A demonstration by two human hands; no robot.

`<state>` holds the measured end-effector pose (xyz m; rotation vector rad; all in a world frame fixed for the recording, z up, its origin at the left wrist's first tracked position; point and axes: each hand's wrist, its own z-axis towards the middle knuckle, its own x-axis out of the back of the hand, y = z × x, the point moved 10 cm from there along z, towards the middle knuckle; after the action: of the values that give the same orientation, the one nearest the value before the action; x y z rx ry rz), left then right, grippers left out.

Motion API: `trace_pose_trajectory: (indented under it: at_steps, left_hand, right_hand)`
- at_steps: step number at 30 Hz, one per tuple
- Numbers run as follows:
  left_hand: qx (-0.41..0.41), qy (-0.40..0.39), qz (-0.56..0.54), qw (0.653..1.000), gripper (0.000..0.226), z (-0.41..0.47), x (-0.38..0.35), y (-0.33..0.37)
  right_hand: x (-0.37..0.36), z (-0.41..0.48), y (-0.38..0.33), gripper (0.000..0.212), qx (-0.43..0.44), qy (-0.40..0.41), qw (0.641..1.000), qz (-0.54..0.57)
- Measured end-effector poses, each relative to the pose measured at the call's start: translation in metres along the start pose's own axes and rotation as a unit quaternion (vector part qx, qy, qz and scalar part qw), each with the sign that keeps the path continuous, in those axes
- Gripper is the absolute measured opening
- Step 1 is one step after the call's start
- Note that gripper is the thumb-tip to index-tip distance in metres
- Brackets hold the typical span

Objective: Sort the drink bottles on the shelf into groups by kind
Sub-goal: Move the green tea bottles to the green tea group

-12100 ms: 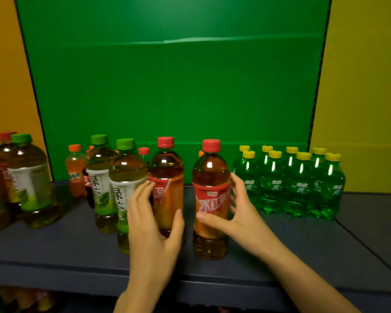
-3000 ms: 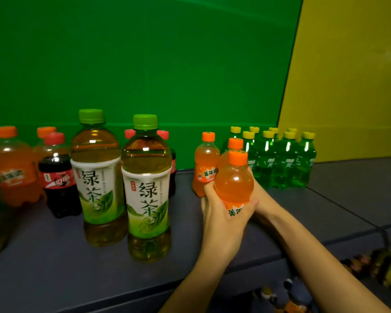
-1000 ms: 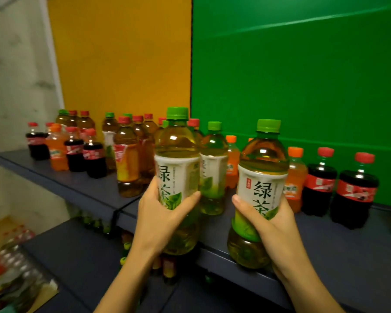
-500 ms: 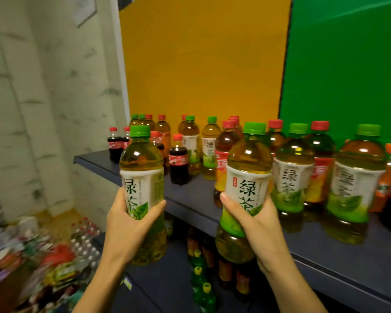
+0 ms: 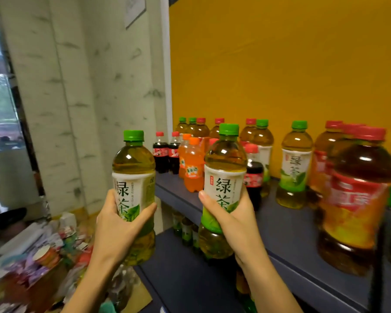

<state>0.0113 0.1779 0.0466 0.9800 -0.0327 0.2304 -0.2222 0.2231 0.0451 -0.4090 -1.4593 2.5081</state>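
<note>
Fingers [image 5: 147, 210] half-hidden behind tea bottles [image 5: 224, 168], shelf [image 5: 287, 224] cropped

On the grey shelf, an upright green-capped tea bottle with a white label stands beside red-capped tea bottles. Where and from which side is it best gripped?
Probably round the white-labelled middle of the green-capped tea bottle, coming from the open front edge of the grey shelf. It stands upright with its front free, while a red-capped tea bottle crowds its right side.
</note>
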Motion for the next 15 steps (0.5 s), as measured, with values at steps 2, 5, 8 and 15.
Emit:
trace_pose_trajectory:
  at_steps: [2,5,8,15]
  left_hand:
    - [-0.004,0.008,0.005,1.0,0.052,0.03,0.006,-0.016]
    - [-0.014,0.024,0.015,1.0,0.047,0.076,0.013,-0.037]
    - [-0.026,0.038,0.028,0.999,0.037,0.117,0.018,-0.06]
    - [-0.022,0.044,0.014,0.999,0.041,0.193,0.022,-0.113]
  right_hand:
    - [-0.026,0.022,0.016,0.055,0.0,-0.016,1.0,0.005]
    - [-0.063,0.056,0.036,0.062,0.002,-0.029,0.999,0.017]
    - [-0.098,0.087,0.057,0.05,0.004,-0.043,0.999,0.021]
    - [-0.154,0.137,0.094,0.052,0.013,-0.044,0.999,-0.014]
